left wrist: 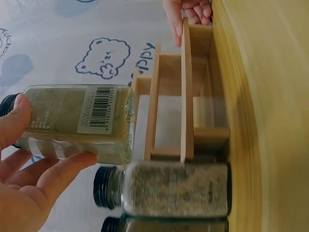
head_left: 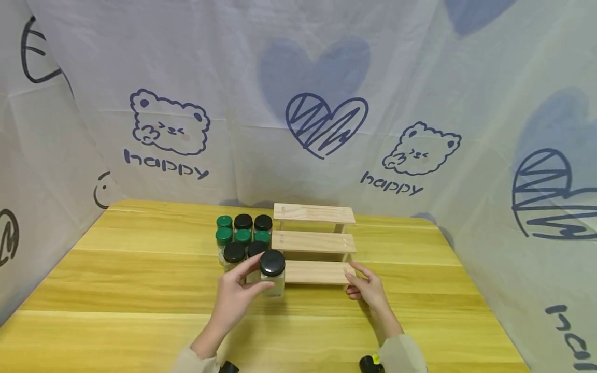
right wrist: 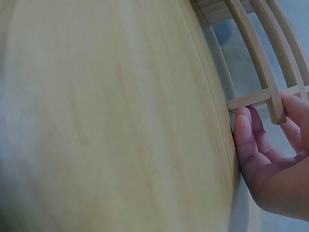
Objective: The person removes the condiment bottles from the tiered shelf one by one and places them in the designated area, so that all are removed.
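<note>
My left hand [head_left: 233,295] holds a glass spice jar [head_left: 273,280] by thumb and fingers, upright and raised off the table. The jar has a black lid, and a barcode label [left wrist: 96,110] shows in the left wrist view. Just right of it stands a three-step wooden rack [head_left: 314,242]. At the right end of its lowest board [head_left: 317,272], my right hand [head_left: 371,291] grips the wood. In the right wrist view the thumb lies at the board's end, with curled fingers [right wrist: 246,130] below.
Several spice jars with green lids [head_left: 242,237] and black lids [head_left: 243,221] stand grouped against the rack's left side on the wooden table [head_left: 140,280]. A printed cloth [head_left: 242,62] hangs behind the table and along both sides.
</note>
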Tool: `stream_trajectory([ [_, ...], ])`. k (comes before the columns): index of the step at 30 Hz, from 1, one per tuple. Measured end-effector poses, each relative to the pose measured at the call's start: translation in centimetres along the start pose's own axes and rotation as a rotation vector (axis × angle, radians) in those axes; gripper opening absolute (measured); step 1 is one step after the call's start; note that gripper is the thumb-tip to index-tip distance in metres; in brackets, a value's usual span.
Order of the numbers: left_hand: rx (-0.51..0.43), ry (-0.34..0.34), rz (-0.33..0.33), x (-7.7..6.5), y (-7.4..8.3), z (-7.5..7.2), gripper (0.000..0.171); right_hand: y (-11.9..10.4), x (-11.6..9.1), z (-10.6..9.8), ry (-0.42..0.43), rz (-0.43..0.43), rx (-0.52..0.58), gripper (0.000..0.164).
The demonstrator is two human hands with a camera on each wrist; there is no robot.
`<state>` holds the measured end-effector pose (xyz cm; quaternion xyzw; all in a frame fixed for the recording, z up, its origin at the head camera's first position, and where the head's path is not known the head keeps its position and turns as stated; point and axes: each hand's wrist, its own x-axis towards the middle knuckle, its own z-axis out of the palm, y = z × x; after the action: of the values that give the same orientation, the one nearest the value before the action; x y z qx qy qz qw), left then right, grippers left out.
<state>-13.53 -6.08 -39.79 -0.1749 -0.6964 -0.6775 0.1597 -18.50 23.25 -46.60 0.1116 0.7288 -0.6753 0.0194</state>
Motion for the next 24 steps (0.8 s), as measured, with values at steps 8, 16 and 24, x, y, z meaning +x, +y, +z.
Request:
stream_trajectory([
  [8, 0.037, 0.011, 0.02, -0.8, -0.2, -2.2, 0.051, 0.1, -0.1, 0.0, -0.001, -0.004, -0.004, 0.042],
  [16, 0.068, 0.048, 0.029, -1.4, -0.6, -4.4, 0.052, 0.1, 0.0, 0.0, 0.0, -0.009, -0.004, 0.042],
  [24, 0.144, 0.096, 0.04, -1.9, -0.7, -6.2, 0.051, 0.0, 0.0, 0.0, -0.008, -0.008, -0.008, 0.042],
])
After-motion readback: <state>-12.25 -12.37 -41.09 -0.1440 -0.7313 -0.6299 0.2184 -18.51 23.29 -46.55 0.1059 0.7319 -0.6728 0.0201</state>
